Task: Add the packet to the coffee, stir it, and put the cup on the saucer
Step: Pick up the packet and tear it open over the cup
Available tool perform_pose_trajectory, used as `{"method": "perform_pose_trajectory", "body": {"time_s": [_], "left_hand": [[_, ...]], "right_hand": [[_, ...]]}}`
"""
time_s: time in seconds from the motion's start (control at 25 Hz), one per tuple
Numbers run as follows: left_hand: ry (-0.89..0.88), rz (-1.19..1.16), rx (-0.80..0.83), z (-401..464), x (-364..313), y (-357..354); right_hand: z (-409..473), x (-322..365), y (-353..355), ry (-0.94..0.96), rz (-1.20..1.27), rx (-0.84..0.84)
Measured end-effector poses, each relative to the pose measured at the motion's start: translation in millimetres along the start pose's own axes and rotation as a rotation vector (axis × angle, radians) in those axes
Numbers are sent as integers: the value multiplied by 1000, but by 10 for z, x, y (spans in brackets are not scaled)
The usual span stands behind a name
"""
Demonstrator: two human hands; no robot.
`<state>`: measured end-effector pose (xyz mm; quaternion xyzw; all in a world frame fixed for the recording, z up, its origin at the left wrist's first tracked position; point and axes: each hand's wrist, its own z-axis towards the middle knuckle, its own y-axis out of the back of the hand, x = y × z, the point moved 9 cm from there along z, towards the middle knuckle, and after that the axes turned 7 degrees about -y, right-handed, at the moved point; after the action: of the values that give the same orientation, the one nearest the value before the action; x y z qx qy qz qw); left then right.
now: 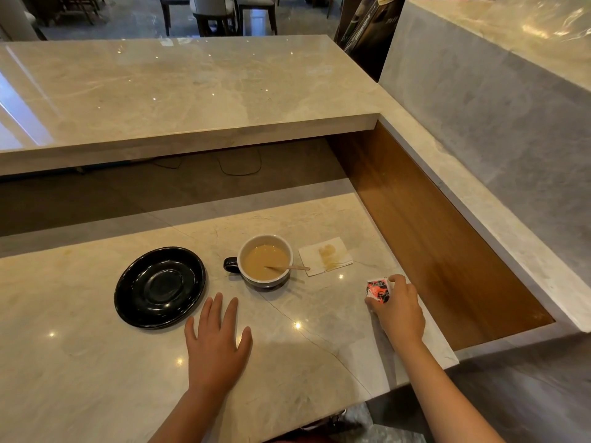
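Note:
A cup [264, 281] with a dark outside and white inside stands on the marble counter, filled with light brown coffee. A wooden stir stick [289, 267] leans in it, pointing right. Left of the cup lies a black saucer [160, 287], bare and apart from the cup. At the right, my right hand [399, 310] grips a small red, white and black packet [378, 291] between thumb and fingers, just above the counter. My left hand [217, 343] rests flat on the counter in front of the cup, fingers spread, holding nothing.
A stained white napkin [325, 256] lies right of the cup. A raised marble shelf [179, 97] overhangs the back of the counter. A wooden side panel [425, 225] and a marble wall bound the right side. The counter's front edge is near my arms.

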<state>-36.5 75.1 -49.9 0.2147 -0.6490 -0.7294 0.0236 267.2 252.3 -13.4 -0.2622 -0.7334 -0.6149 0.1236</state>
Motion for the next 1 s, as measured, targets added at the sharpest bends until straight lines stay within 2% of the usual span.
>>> {"method": "perform_pose_trajectory", "body": {"time_s": [0.16,0.28,0.4,0.52,0.76,0.88,1.0], "left_hand": [[-7,-3,-10,6,-5,7],[-4,-4,-11,8,1,-1],[-6,-8,-18,3,-1,4],[-8,-23,-32,-3,-1,21],[-6,-40,-39,-5,10,11],[0,-36,-47,-12,19,11],[4,-42,-52,-8,19,16]], "right_hand": [[-30,-21,-2,-41,330,31],[-58,-35,-26,-111,456,102],[-114,211,4,-154,686,245],[-200,771,59,-58,902,445],[-286,1360,-17,41,881,656],[-255,1356,-44,-24,891,605],[-230,1421,-11,36,814,520]]}}
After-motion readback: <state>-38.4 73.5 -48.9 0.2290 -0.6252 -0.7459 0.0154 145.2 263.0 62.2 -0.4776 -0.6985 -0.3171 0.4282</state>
